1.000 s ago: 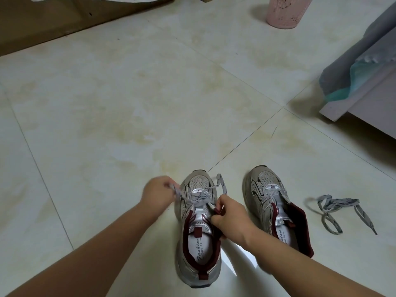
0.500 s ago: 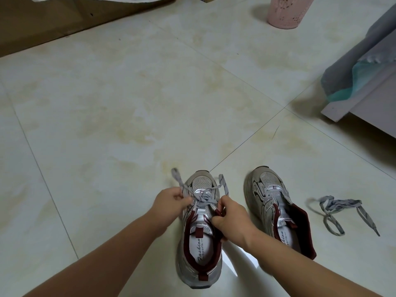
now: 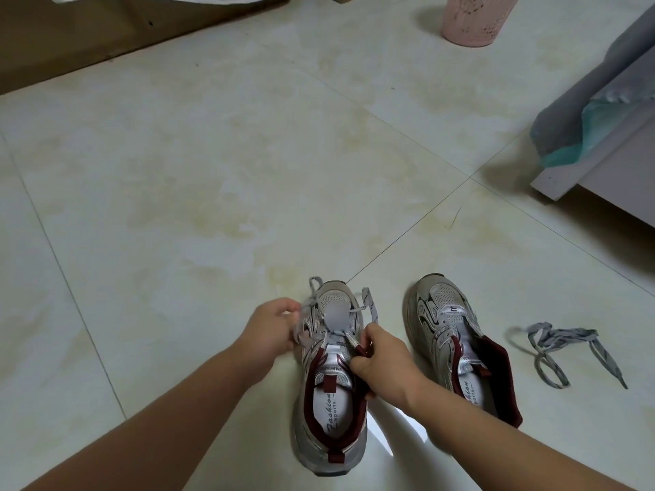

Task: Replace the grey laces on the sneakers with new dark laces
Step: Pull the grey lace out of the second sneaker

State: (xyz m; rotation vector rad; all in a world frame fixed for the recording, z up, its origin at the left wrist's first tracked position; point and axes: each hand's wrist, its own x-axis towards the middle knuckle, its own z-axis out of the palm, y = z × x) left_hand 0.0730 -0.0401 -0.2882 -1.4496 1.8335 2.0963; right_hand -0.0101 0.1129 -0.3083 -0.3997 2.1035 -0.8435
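Your left hand [image 3: 271, 327] pinches the grey lace [image 3: 313, 322] of the left sneaker [image 3: 329, 412]; your right hand [image 3: 384, 363] grips its collar. A removed lace [image 3: 553, 349] lies right of the unlaced sneaker [image 3: 450, 331].

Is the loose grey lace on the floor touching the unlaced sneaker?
Apart. The head view shows bare floor tile between the loose grey lace and the unlaced sneaker.

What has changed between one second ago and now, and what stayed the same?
The left hand moved from beside the left sneaker inward to its eyelets, keeping its grip on the grey lace. The right hand stayed at the collar. The right sneaker and loose lace stayed put.
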